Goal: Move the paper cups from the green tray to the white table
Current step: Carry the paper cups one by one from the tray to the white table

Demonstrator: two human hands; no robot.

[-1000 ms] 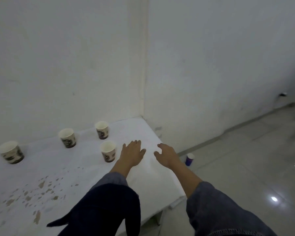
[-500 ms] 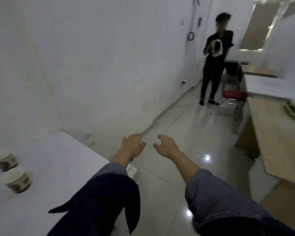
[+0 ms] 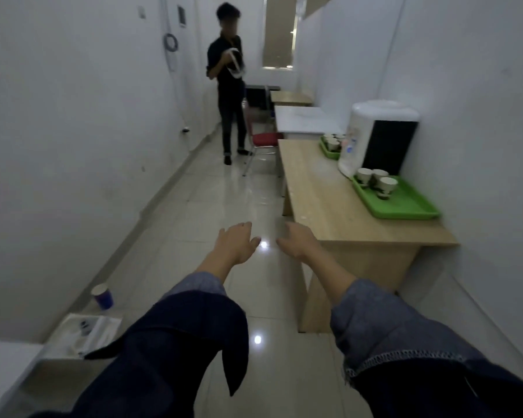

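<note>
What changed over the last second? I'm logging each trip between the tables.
The view swung right, away from the white table's four paper cups, toward the wooden desk with the near green plastic tray holding three patterned paper cups. Left hand and right hand stayed empty, fingers relaxed.

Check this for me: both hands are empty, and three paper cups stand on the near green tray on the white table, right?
Not quite. In the head view the near green tray with three paper cups sits on the wooden table, not a white one. Left hand and right hand are empty.
</note>
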